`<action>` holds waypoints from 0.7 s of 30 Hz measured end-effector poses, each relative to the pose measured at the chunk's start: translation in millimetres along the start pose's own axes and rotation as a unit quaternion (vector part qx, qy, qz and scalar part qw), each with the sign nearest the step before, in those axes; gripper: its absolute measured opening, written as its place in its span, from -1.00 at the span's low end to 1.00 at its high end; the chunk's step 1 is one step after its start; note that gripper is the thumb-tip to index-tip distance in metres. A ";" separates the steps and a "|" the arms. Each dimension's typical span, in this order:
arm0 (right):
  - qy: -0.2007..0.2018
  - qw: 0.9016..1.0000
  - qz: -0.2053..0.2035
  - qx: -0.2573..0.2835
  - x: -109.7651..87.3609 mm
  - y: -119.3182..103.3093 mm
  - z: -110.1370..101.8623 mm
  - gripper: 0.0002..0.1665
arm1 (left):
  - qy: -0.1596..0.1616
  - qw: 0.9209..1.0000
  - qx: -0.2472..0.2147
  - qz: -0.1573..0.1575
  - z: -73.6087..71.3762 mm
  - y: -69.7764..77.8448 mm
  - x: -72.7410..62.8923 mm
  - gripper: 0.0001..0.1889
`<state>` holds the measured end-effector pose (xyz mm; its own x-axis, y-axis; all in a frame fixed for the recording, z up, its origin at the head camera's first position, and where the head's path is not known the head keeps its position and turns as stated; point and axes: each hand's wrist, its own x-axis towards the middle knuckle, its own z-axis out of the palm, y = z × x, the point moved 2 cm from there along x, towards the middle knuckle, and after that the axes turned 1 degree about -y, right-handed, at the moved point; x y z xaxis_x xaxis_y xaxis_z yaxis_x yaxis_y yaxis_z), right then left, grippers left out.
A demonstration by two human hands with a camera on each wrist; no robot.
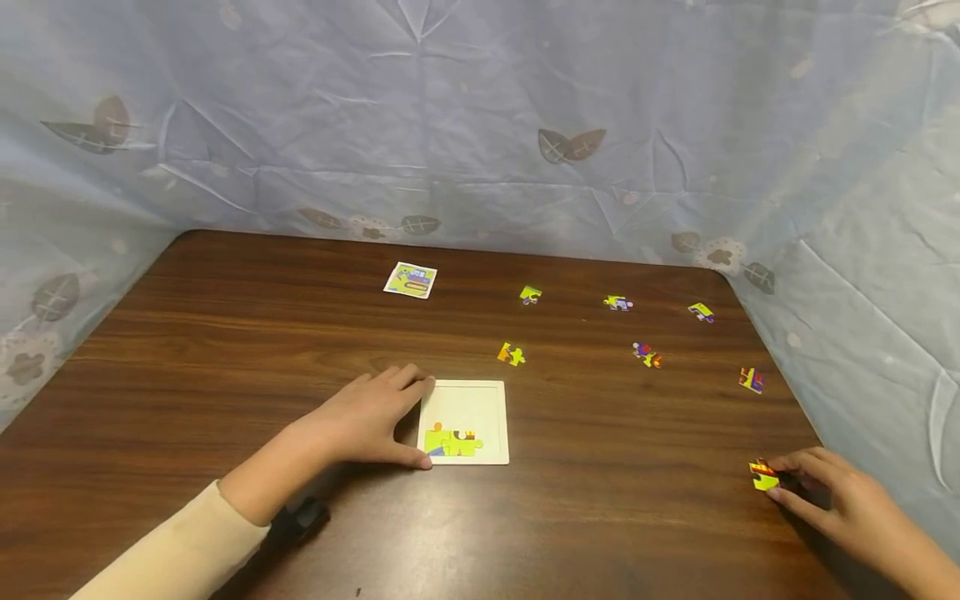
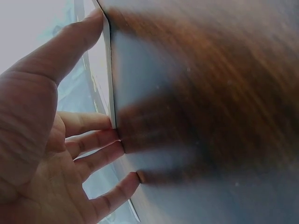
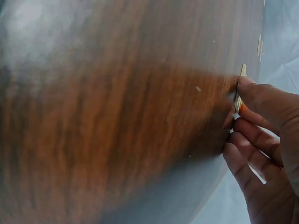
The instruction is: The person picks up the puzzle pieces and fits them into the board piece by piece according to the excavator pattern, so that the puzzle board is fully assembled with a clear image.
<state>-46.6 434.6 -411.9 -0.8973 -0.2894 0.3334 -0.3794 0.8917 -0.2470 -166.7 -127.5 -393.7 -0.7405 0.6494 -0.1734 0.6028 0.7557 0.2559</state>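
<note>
A square, cream puzzle tray (image 1: 461, 404) lies on the table with joined green pieces (image 1: 453, 443) along its bottom left. At the tray's left side, my left hand (image 1: 375, 418) is spread, its thumb at the lower corner and its index finger at the upper one. The other fingertips (image 2: 122, 148) rest down on the table in the left wrist view. Far to the right, my right hand (image 1: 840, 492) pinches a puzzle piece (image 1: 764, 477), green with red and yellow stripes, between thumb and index finger, low at the tabletop.
Loose puzzle pieces lie beyond the tray and to its right, among them an orange-green one (image 1: 512, 354), a purple-red one (image 1: 647, 356) and a red-purple one (image 1: 751, 380). A small picture card (image 1: 410, 281) is at the back. Patterned cloth (image 1: 480, 125) hangs around the table.
</note>
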 end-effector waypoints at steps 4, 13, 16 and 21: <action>0.009 1.000 -0.020 -0.005 -0.5 0.9 0.0 -0.47 | -0.004 1.000 -0.003 -0.002 0.1 0.5 0.2 0.10; 0.040 0.996 -0.085 0.002 8.9 -2.5 3.9 -0.66 | 0.002 1.000 0.007 0.001 2.1 1.3 -1.0 0.10; 0.035 0.996 -0.077 -0.004 19.5 -12.9 8.0 -0.56 | 0.008 1.000 0.012 0.004 1.8 1.5 -1.6 0.09; 0.007 0.996 -0.088 0.012 45.0 -44.5 21.1 -0.45 | 0.011 1.000 0.011 0.005 1.6 1.8 -1.8 0.12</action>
<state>-74.8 374.6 -405.1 -0.8130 -0.4364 0.3854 -0.5367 0.8183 -0.2058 -163.8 -127.1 -394.5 -0.7406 0.6552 -0.1492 0.6164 0.7508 0.2373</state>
